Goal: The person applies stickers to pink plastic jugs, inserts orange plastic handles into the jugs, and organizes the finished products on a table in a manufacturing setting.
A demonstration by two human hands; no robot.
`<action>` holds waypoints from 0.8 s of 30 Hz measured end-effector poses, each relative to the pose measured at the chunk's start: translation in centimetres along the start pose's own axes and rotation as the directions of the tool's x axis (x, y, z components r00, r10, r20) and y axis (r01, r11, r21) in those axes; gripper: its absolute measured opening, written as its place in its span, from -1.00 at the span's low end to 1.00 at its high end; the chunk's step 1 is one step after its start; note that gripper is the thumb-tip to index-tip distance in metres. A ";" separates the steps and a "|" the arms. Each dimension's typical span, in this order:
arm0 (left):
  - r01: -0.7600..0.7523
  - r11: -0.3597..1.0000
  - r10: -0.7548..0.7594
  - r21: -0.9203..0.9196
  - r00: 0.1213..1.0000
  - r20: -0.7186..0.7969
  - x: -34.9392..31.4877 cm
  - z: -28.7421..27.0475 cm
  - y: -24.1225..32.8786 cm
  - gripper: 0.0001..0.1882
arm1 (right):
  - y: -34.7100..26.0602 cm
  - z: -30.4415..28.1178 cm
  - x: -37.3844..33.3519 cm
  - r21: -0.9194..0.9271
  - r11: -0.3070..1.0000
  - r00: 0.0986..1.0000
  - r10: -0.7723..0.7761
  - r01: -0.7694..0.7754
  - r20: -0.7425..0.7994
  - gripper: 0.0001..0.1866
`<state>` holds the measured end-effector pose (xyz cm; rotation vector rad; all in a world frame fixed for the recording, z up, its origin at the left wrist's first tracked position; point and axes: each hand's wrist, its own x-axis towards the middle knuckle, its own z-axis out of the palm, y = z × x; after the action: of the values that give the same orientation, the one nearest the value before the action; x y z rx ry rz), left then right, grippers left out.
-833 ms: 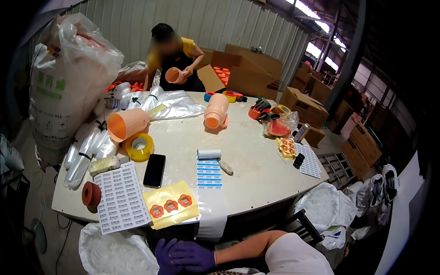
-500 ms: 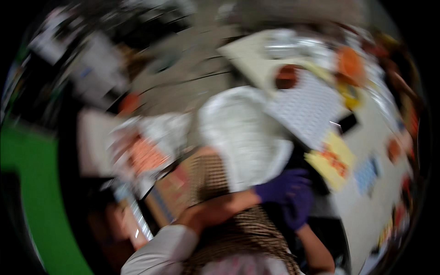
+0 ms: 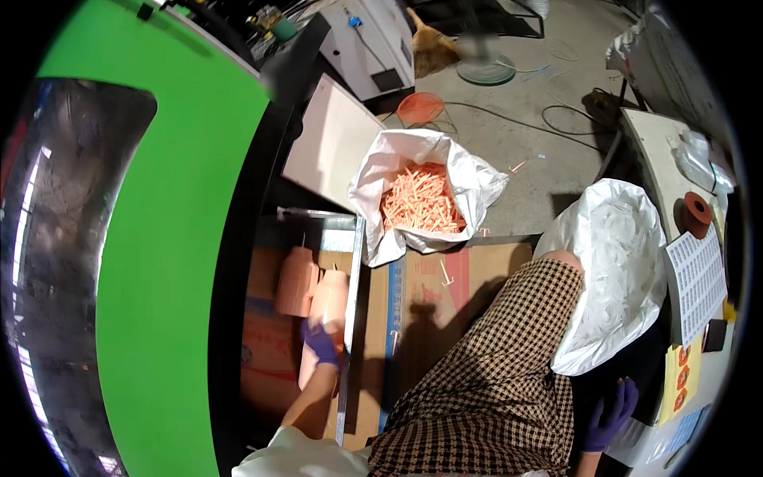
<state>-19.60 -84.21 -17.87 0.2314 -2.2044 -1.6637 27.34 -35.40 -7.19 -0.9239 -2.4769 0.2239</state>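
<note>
From the head view, the only one I have, my gloved left hand (image 3: 321, 343) is down in the metal-sided bin (image 3: 353, 318), fingers laid over a peach plastic jug (image 3: 329, 296). I can't tell whether they have closed on it or only rest there. My gloved right hand (image 3: 612, 417) is well apart, by the near edge of the bench (image 3: 648, 131), fingers spread and nothing visible in them.

For a sound pick, I'd wrap thumb and fingers round the jug's body rather than pinch its narrow top, then lift clear of the metal side. A light squeeze should do, since the wall looks thin and hollow. I'd also mind the second jug (image 3: 295, 285), which lies just beside it and could get knocked.

The jug lies in the bin with its top pointing away from me: pale peach, smooth, round-shouldered, with a thin stem poking from the top. Its neighbour looks darker, in shade. More peach shows below my hand; I can't tell whether that's the same jug or another.
</note>
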 end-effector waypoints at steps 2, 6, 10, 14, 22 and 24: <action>0.002 0.834 0.114 0.552 0.978 -0.175 3.4 -12.5 -3.3 -0.50 | -0.4 0.2 0.0 -0.035 0.998 0.997 -0.056 0.057 0.048 -0.54; -0.348 0.293 0.227 0.891 0.930 0.288 2.1 -18.1 -3.2 -0.32 | -1.5 -0.5 0.5 -0.064 0.987 0.986 -0.141 0.147 0.088 -0.56; -0.902 0.213 0.062 0.376 0.397 0.916 0.6 -9.5 3.4 -0.35 | -3.3 -2.3 3.0 0.005 0.970 0.956 -0.238 0.241 0.173 -0.62; -0.852 -0.061 -0.205 0.520 0.520 0.829 0.6 -8.2 1.1 -0.42 | -3.5 -1.4 6.2 0.303 0.849 0.838 -0.503 0.433 0.213 -0.63; -0.865 0.500 0.451 0.025 0.285 0.846 -10.8 20.2 17.2 -0.43 | 0.2 2.1 0.7 0.336 0.880 0.927 -0.371 0.335 0.047 -0.54; -0.844 0.525 0.492 -0.109 0.196 0.849 -14.4 24.0 19.9 -0.43 | 0.3 2.7 0.1 0.330 0.906 0.947 -0.309 0.264 0.088 -0.54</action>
<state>-13.85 -52.09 -7.28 -1.5921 -2.5232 -0.7491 26.12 -35.04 -9.54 -0.4155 -2.5628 0.5796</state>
